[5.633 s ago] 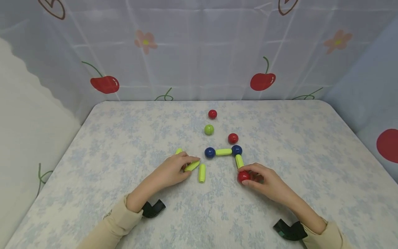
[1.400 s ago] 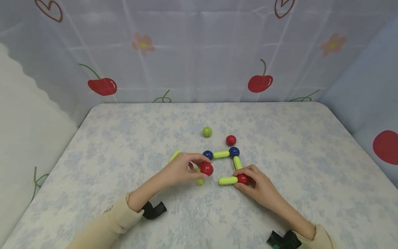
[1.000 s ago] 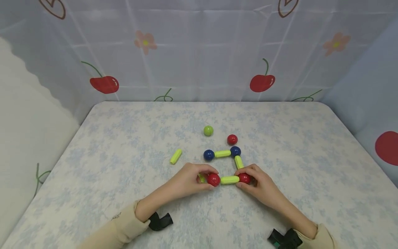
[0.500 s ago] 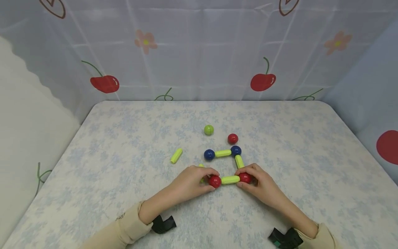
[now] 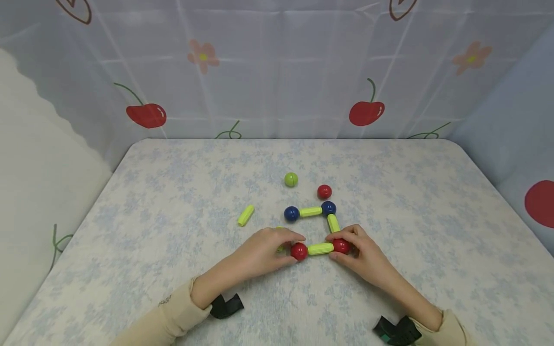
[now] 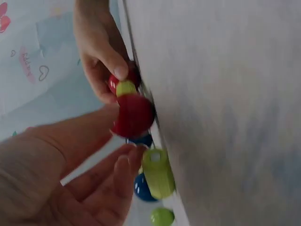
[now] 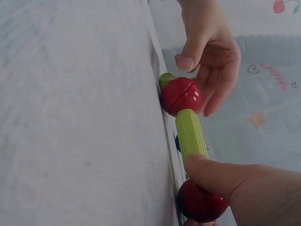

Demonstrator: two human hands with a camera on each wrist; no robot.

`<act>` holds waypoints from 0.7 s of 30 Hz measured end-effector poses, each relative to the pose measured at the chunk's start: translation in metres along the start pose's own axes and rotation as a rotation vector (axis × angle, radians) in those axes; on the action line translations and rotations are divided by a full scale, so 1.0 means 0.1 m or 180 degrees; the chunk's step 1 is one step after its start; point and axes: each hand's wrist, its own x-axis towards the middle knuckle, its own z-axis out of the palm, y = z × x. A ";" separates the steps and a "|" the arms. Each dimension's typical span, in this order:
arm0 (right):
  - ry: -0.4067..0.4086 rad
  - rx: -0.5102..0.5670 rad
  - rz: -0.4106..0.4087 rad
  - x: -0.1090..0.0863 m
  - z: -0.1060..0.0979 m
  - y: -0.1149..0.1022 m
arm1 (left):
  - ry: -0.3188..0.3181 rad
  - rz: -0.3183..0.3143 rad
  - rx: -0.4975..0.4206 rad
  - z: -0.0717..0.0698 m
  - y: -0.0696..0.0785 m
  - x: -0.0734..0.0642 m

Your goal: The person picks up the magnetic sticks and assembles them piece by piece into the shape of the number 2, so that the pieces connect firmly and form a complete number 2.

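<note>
A chain of magnetic balls and rods lies on the table. In the head view it runs from a blue ball (image 5: 292, 214) along a yellow-green rod (image 5: 310, 212) to a second blue ball (image 5: 329, 208). Another rod (image 5: 333, 223) leads down to a red ball (image 5: 341, 246), which my right hand (image 5: 361, 252) pinches at its joint with the front rod (image 5: 320, 248). At that rod's left end sits another red ball (image 5: 299, 251). My left hand (image 5: 266, 252) curves loosely around it, its thumb apart from the ball in the right wrist view.
One loose yellow-green rod (image 5: 245, 215) lies left of the chain. Another rod (image 6: 158, 173) is mostly hidden behind my left hand in the head view. Farther back are a green ball (image 5: 291, 179) and a loose red ball (image 5: 324, 191). A printed curtain stands behind the table.
My left hand has brought a red ball to the front rod's left end, and its fingers have since loosened slightly. That rod joined the right-hand ball earlier. My right hand stays there.
</note>
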 end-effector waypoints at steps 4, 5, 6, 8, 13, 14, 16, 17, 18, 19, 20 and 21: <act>-0.0007 0.0015 0.0047 0.00 0.00 -0.01 | -0.0201 0.0099 0.0299 -0.16 -0.02 -0.05; -0.0001 0.0020 0.0058 0.00 0.00 -0.01 | -0.0246 0.0119 0.0385 -0.19 -0.03 -0.06; 0.0008 0.0022 0.0069 0.00 0.00 -0.02 | -0.0277 0.0145 0.0466 -0.21 -0.05 -0.08; 0.0045 0.0022 0.0047 0.00 0.01 -0.01 | -0.0276 0.0177 0.0629 -0.23 -0.08 -0.10; 0.0100 -0.0003 0.0006 0.00 0.01 0.01 | -0.0138 0.0275 0.0873 -0.19 -0.14 -0.11; 0.0106 -0.0008 -0.0006 0.00 0.02 0.01 | -0.0129 0.0285 0.0901 -0.19 -0.15 -0.11; 0.0106 -0.0030 -0.0030 0.00 0.02 0.01 | -0.0104 0.0312 0.0935 -0.18 -0.15 -0.10; 0.0101 -0.0045 -0.0040 -0.01 0.02 0.01 | -0.0093 0.0327 0.0958 -0.18 -0.15 -0.10; 0.0092 -0.0055 -0.0042 -0.01 0.03 0.01 | -0.0085 0.0349 0.0990 -0.18 -0.15 -0.10; 0.0086 -0.0075 -0.0048 -0.01 0.03 0.01 | -0.0078 0.0368 0.1017 -0.18 -0.15 -0.10; 0.0075 -0.0100 -0.0054 -0.01 0.03 0.00 | -0.0070 0.0392 0.1044 -0.18 -0.15 -0.10; 0.0062 -0.0123 -0.0060 -0.01 0.03 0.00 | -0.0059 0.0412 0.1067 -0.18 -0.15 -0.10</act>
